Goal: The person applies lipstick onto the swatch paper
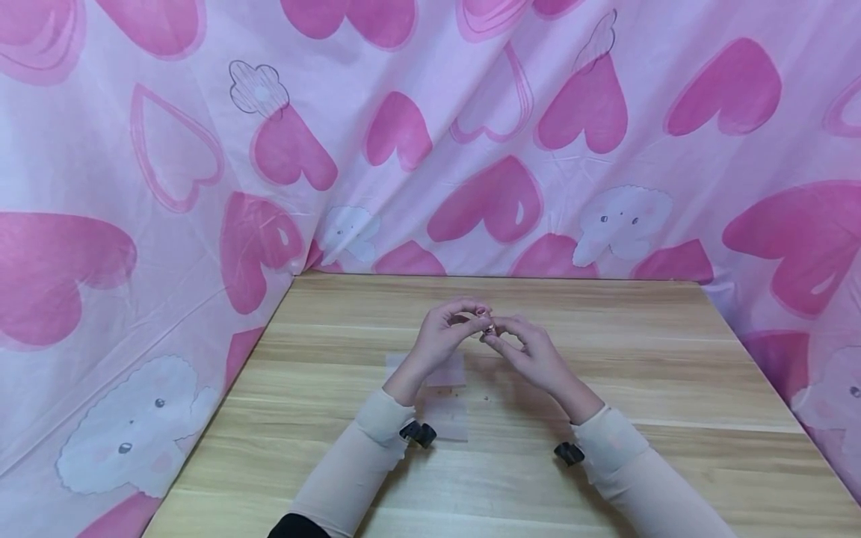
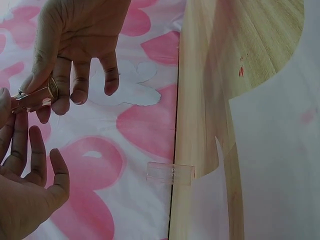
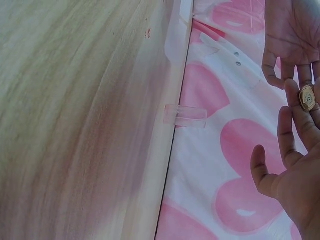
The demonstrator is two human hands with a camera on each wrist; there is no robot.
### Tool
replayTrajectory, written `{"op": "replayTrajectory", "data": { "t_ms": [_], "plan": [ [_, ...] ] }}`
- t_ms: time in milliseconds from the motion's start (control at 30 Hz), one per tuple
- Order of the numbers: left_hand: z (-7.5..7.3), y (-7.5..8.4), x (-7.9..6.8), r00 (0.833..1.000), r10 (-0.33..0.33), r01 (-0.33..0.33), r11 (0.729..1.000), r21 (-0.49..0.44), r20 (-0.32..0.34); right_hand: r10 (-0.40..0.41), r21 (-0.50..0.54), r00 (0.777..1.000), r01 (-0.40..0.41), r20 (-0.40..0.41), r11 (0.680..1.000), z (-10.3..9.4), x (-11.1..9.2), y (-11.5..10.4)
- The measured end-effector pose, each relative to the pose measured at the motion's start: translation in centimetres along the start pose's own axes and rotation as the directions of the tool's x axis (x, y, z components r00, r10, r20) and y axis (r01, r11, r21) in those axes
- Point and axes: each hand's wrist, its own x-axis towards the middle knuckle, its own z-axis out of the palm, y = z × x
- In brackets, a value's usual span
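Both hands meet above the far middle of the table. My left hand (image 1: 437,336) and my right hand (image 1: 531,351) pinch a small shiny rose-gold tube that looks like a lipstick tube (image 1: 490,329). Seen from the left wrist, the right thumb and index finger hold its wider end, ringed in gold, and the left fingertips are at the narrower end. From the right wrist, an oval gold end of the lipstick tube (image 3: 307,98) shows a fine pattern. The other fingers of both hands are spread apart.
A clear plastic cap-like tube (image 2: 170,173) stands upright near the table's far edge. Two thin whitish sheets (image 1: 447,422) lie on the wooden table (image 1: 323,418) below the hands. Small red bits (image 2: 241,70) are scattered by them. A pink heart-print curtain (image 1: 484,202) hangs behind the table.
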Motion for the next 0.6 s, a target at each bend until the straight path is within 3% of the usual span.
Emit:
{"op": "replayTrajectory", "data": {
  "t_ms": [300, 433, 600],
  "plan": [
    [-0.14, -0.03, -0.02, 0.999, -0.013, 0.016, 0.998, -0.055, 0.044, 0.071, 0.102, 0.997, -0.075, 0.042, 0.992, 0.1, -0.04, -0.09],
    [-0.32, 0.03, -0.02, 0.997, -0.014, 0.018, 0.998, -0.052, 0.075, 0.11, 0.182, 0.989, -0.126, 0.096, 0.975, -0.1, -0.12, -0.19],
    [-0.62, 0.42, -0.12, 0.989, -0.058, 0.073, 0.992, -0.107, 0.139, 0.121, 0.257, 0.977, -0.164, 0.175, 0.952, -0.54, -0.2, -0.35]
  ]
}}
